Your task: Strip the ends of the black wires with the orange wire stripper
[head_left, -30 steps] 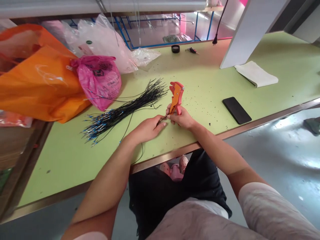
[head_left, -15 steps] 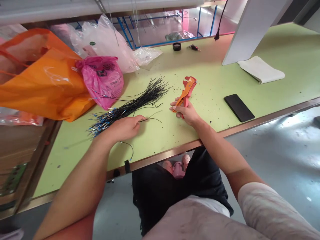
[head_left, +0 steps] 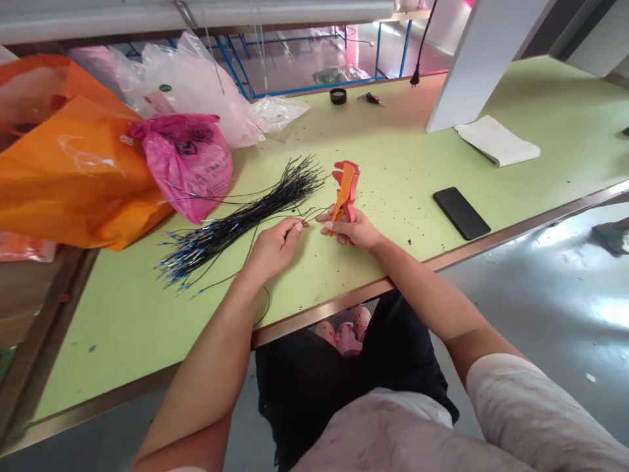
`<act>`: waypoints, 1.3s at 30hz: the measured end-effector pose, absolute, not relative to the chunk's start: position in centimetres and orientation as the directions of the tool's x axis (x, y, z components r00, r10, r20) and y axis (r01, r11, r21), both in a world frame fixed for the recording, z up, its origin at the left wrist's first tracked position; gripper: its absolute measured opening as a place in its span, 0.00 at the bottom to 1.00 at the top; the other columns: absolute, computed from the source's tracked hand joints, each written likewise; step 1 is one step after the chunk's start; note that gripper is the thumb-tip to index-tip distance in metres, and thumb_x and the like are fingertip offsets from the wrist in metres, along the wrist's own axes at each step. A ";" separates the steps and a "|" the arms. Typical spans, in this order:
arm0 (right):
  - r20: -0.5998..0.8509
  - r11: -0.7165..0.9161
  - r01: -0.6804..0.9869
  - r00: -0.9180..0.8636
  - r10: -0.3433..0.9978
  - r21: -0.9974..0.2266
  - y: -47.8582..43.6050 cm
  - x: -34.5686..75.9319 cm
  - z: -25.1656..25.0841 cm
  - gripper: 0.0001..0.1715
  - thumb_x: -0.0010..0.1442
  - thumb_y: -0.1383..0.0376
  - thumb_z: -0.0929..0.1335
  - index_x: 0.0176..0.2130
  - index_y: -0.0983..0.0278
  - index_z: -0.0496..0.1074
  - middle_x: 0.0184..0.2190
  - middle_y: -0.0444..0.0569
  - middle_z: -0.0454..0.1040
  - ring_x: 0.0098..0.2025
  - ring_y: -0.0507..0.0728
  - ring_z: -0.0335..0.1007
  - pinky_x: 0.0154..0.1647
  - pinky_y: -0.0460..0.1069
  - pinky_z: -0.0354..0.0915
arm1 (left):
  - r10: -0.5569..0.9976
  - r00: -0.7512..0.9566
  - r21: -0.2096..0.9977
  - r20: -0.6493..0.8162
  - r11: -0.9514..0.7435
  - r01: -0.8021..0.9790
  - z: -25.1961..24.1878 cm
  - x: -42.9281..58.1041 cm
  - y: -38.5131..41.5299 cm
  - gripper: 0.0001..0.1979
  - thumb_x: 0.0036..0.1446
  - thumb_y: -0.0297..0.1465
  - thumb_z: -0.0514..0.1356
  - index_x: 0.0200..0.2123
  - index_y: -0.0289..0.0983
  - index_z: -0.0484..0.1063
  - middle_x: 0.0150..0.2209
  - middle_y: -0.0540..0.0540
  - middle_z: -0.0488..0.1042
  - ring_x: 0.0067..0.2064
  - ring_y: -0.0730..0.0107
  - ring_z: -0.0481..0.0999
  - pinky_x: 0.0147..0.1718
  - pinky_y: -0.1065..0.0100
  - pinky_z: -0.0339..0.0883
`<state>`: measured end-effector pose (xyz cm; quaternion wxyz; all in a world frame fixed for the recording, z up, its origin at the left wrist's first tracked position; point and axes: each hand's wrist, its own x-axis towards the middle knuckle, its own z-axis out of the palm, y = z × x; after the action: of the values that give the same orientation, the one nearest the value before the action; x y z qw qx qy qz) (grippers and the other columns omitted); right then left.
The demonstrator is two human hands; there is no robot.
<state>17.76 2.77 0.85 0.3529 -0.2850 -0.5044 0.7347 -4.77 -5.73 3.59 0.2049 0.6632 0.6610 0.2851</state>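
Between thumb and fingers, my left hand (head_left: 276, 248) pinches a thin black wire (head_left: 269, 303); its loop hangs below the hand toward the table's front edge, and its free end points at my right hand. My right hand (head_left: 354, 229) is wrapped round the handles of an orange and red wire stripper (head_left: 346, 185), jaws pointing away from me. The two hands are close together, a small gap apart. Beyond my left hand lies a bundle of black wires (head_left: 255, 213), with blue and silver ends at its left.
Left on the green table (head_left: 393, 151) are an orange bag (head_left: 73, 170), a pink bag (head_left: 191, 164) and clear plastic bags (head_left: 196, 85). A black phone (head_left: 462, 213) and white cloth (head_left: 498, 141) lie right. Behind are black tape (head_left: 338, 96), a small cutter (head_left: 372, 99) and a grey panel (head_left: 481, 72).
My left hand has moved right with the wire, close to my right hand. My right hand has shifted slightly left with the wire stripper, which stands more upright. The view has shifted a little.
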 end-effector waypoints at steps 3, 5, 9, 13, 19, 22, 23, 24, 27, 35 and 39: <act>-0.055 -0.248 -0.293 -0.538 0.841 -0.924 3.1 17.7 0.5 0.34 0.49 0.54 0.86 0.45 0.57 0.69 0.50 0.52 0.86 0.44 0.58 0.84 0.23 0.43 0.65 | 0.998 0.042 0.671 0.048 -0.063 0.739 3.2 -4.0 -6.4 0.24 0.71 0.48 0.54 0.54 0.40 0.80 0.38 0.45 0.86 0.37 0.58 0.82 0.41 0.62 0.70; -0.063 -0.270 -0.337 -0.518 0.853 -0.902 3.3 17.7 0.2 0.35 0.50 0.54 0.85 0.47 0.56 0.68 0.46 0.49 0.85 0.42 0.57 0.84 0.22 0.43 0.64 | 0.997 0.073 0.662 0.013 -0.063 0.747 3.2 -3.7 -6.7 0.20 0.70 0.46 0.55 0.51 0.41 0.80 0.37 0.45 0.86 0.34 0.59 0.81 0.38 0.62 0.69; -0.004 -0.238 -0.370 -0.535 0.845 -0.898 3.7 17.6 -0.3 0.30 0.51 0.63 0.82 0.47 0.57 0.67 0.41 0.44 0.79 0.41 0.56 0.84 0.23 0.44 0.67 | 0.992 0.124 0.614 -0.033 -0.078 0.785 3.5 -3.2 -6.2 0.15 0.67 0.38 0.56 0.51 0.41 0.77 0.42 0.43 0.88 0.37 0.57 0.83 0.41 0.60 0.72; 0.062 -0.143 -0.325 -0.546 0.835 -0.935 3.6 17.4 -0.5 0.24 0.52 0.67 0.78 0.45 0.58 0.68 0.40 0.44 0.78 0.40 0.55 0.81 0.27 0.46 0.73 | 0.990 0.133 0.597 -0.053 -0.076 0.799 4.1 -2.3 -5.3 0.20 0.63 0.34 0.58 0.57 0.39 0.76 0.46 0.40 0.88 0.45 0.52 0.86 0.48 0.58 0.74; 0.030 -0.113 -0.287 -0.452 0.892 -0.951 3.7 17.7 0.1 0.25 0.50 0.65 0.80 0.45 0.57 0.69 0.40 0.44 0.80 0.35 0.52 0.76 0.25 0.45 0.70 | 0.999 0.033 0.632 0.018 -0.036 0.774 3.9 -1.0 -4.8 0.20 0.71 0.46 0.56 0.52 0.40 0.80 0.33 0.45 0.83 0.34 0.57 0.79 0.36 0.62 0.67; -0.037 -0.163 -0.314 -0.371 0.928 -0.935 4.0 18.1 0.4 0.30 0.48 0.64 0.81 0.46 0.57 0.68 0.43 0.46 0.82 0.38 0.54 0.80 0.23 0.44 0.66 | 0.996 -0.006 0.797 0.088 -0.066 0.601 3.1 -1.4 -4.9 0.19 0.69 0.46 0.57 0.47 0.39 0.80 0.32 0.46 0.79 0.33 0.62 0.76 0.35 0.64 0.67; -0.051 -0.177 -0.326 -0.360 0.931 -0.929 4.1 18.3 0.5 0.31 0.48 0.64 0.81 0.46 0.57 0.68 0.44 0.47 0.83 0.40 0.55 0.82 0.23 0.44 0.66 | 0.997 -0.020 0.847 0.081 -0.058 0.528 2.9 -1.6 -5.0 0.18 0.68 0.47 0.59 0.45 0.39 0.79 0.31 0.47 0.78 0.31 0.64 0.74 0.33 0.65 0.66; -0.059 -0.189 -0.336 -0.362 0.930 -0.923 4.1 18.4 0.5 0.31 0.48 0.64 0.81 0.47 0.57 0.67 0.44 0.47 0.83 0.41 0.56 0.83 0.23 0.44 0.66 | 0.998 -0.033 0.887 0.061 -0.039 0.461 2.7 -1.7 -5.0 0.17 0.67 0.47 0.60 0.44 0.39 0.78 0.29 0.49 0.75 0.29 0.66 0.71 0.31 0.66 0.64; -0.046 -0.211 -0.348 -0.427 0.903 -0.914 4.1 18.5 0.4 0.31 0.49 0.61 0.82 0.47 0.57 0.67 0.45 0.49 0.84 0.43 0.57 0.84 0.24 0.44 0.67 | 0.997 -0.071 0.945 -0.006 0.029 0.327 2.6 -2.0 -5.1 0.15 0.63 0.45 0.64 0.42 0.39 0.77 0.26 0.52 0.68 0.25 0.70 0.63 0.26 0.67 0.57; 0.013 -0.149 -0.263 -0.528 0.849 -0.953 3.5 18.0 0.1 0.34 0.50 0.58 0.86 0.47 0.58 0.69 0.44 0.49 0.83 0.43 0.59 0.84 0.26 0.45 0.68 | 0.994 -0.107 0.973 -0.029 0.053 0.225 1.8 -1.0 -5.2 0.18 0.61 0.50 0.66 0.39 0.41 0.75 0.22 0.56 0.61 0.24 0.72 0.57 0.24 0.68 0.49; 0.075 -0.071 -0.238 -0.555 0.828 -0.969 3.3 17.7 0.2 0.33 0.51 0.53 0.86 0.45 0.58 0.70 0.39 0.46 0.80 0.38 0.56 0.79 0.26 0.46 0.67 | 0.997 -0.060 0.986 -0.056 0.064 0.151 1.7 -0.3 -5.2 0.20 0.60 0.51 0.68 0.37 0.41 0.73 0.21 0.56 0.64 0.22 0.73 0.58 0.23 0.69 0.53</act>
<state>17.72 3.31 0.16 0.3904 -0.2642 -0.5584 0.6826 -0.30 -5.22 1.65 0.4608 0.5075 0.5655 0.4587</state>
